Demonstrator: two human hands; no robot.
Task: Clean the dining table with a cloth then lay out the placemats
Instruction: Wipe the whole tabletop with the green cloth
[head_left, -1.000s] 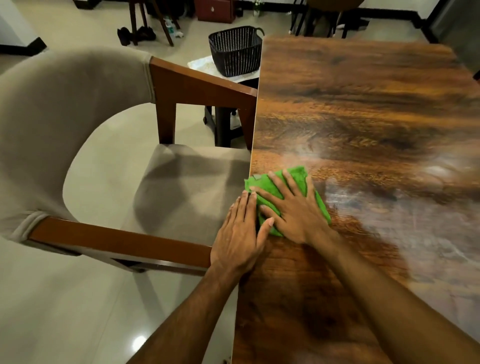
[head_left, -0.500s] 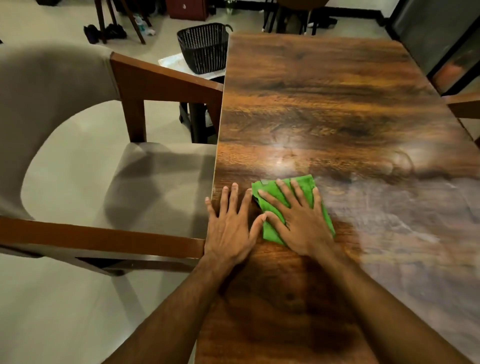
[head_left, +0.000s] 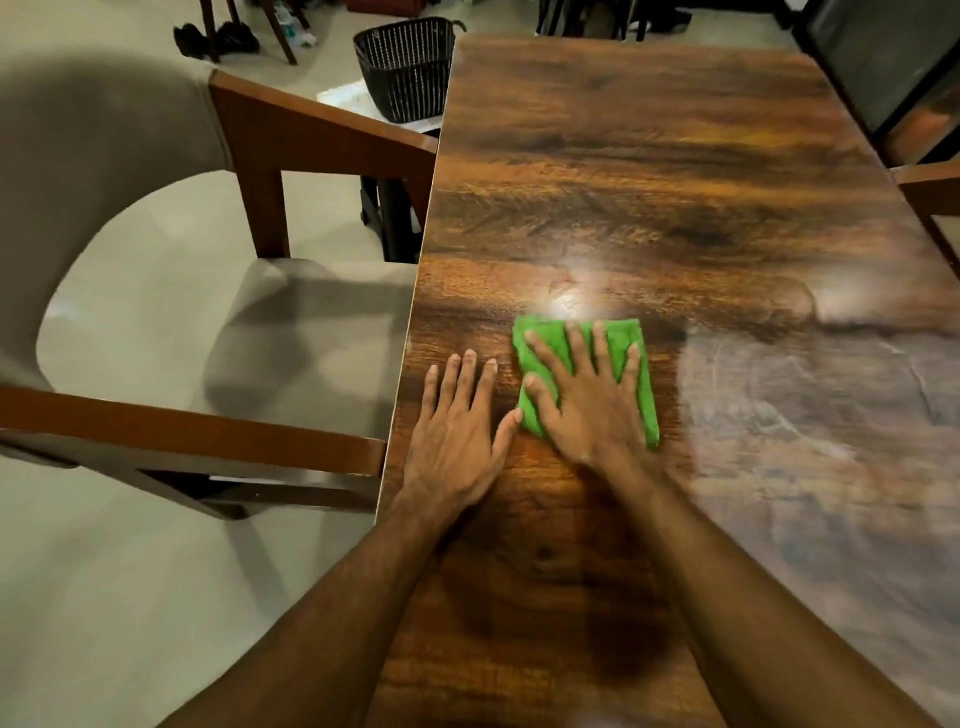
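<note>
While the left grip (head_left: 457, 431) is laid flat just beside it, the green cloth (head_left: 540, 338), lengthwise near-to-far, is pinned to the worktop (head_left: 649, 156) under the spread right grip (head_left: 587, 400).

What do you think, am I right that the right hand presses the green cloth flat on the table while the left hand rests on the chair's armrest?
Not quite. The head view shows the left hand is not on the armrest; it lies flat on the table, just left of the green cloth. The right hand does press that cloth flat.
</note>
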